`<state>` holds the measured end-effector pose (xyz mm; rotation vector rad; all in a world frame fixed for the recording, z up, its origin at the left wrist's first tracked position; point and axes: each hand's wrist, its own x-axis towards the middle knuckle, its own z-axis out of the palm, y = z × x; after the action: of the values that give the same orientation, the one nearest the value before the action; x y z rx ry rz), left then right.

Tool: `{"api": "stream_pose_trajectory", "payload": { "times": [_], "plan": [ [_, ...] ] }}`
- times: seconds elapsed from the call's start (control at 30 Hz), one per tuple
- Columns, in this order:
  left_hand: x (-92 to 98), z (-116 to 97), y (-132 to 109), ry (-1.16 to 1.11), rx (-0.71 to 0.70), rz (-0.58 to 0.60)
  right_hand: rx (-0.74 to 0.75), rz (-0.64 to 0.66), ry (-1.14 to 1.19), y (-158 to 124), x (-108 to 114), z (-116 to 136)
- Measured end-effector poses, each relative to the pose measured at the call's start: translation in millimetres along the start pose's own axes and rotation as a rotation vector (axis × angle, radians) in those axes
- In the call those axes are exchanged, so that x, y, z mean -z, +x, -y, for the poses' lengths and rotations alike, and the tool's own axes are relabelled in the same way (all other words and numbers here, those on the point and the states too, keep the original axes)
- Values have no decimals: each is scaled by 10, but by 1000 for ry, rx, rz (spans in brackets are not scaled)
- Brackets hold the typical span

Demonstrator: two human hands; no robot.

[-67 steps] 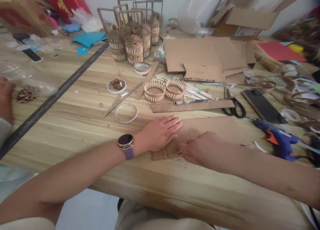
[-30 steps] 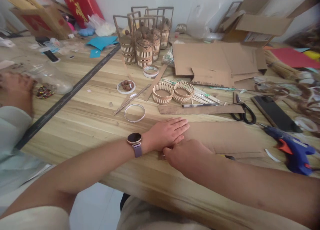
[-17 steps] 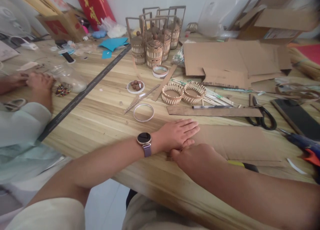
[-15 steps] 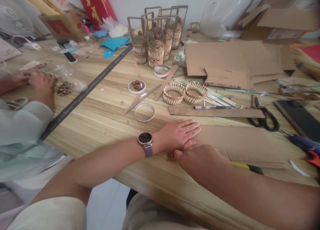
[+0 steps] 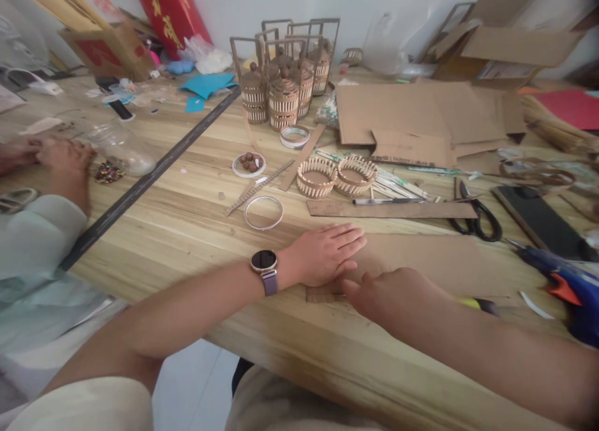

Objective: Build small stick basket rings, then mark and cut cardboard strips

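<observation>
My left hand (image 5: 327, 254) lies flat on the left part of a brown cardboard sheet (image 5: 435, 256), its fingers stretched out to the right and holding nothing. A watch (image 5: 264, 261) with a purple strap is on that wrist. Close to its thumb, my right hand (image 5: 384, 290) rests on the same sheet near the front edge. The right thumb stands apart from the forefinger and no tool shows between them; the other fingers are hidden beneath the hand. A yellow and black handle (image 5: 482, 305) shows partly from behind the right forearm.
Beyond the sheet lie a cardboard strip (image 5: 322, 209) with a pen (image 5: 388, 201), two slatted rings (image 5: 317, 177) and black scissors (image 5: 486, 222). A blue glue gun (image 5: 556, 275) is at right. Several lidded baskets (image 5: 283, 103) stand behind. At left, another person's hands (image 5: 65, 153) are near beads (image 5: 109, 172).
My right hand has slid a little to the right along the cardboard, uncovering more of its near left corner. My left hand stays flat on it. The view has shifted slightly.
</observation>
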<state>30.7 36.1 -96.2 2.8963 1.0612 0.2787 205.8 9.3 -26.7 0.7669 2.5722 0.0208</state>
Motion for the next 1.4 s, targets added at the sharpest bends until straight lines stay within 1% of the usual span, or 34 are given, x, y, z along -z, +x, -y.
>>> {"api": "stream_pose_trajectory", "payload": {
  "times": [0.03,0.1,0.3,0.43,0.6,0.73,0.83,0.9,0.97,1.03,1.17,1.23,1.33,1.4],
  "plan": [
    [1,1,-3,-3,2,0,33,54,-17,9,2,-15],
    [-1,4,-13,-10,6,-7,55,96,-30,17,8,-33],
    [-40,27,-35,-32,-5,-37,4,165,-12,-34,78,-14],
    [-58,34,-44,-34,-13,-68,-23,235,-27,-118,92,-80],
    [-67,29,-56,-21,-18,-61,-60,198,-41,-273,-40,-291],
    [-76,30,-51,-15,-7,-46,-22,106,-39,-354,-92,-405],
    [-74,28,-39,-6,-13,-45,24,42,-25,-301,-18,-314],
    [-71,28,-31,3,-23,-49,50,58,-25,-207,66,-177],
    [-70,31,-26,14,-27,-59,74,107,-29,-96,145,-28],
    [-72,36,-26,26,-32,-69,96,109,-33,6,182,89],
    [-77,44,-34,43,-44,-78,122,-19,-34,129,103,184],
    [-77,46,-36,48,-49,-75,122,-55,-40,155,44,194],
    [-72,45,-33,47,-49,-70,137,-65,-56,170,19,206],
    [-66,43,-29,44,-46,-62,148,-42,-56,176,47,216]
  ]
}}
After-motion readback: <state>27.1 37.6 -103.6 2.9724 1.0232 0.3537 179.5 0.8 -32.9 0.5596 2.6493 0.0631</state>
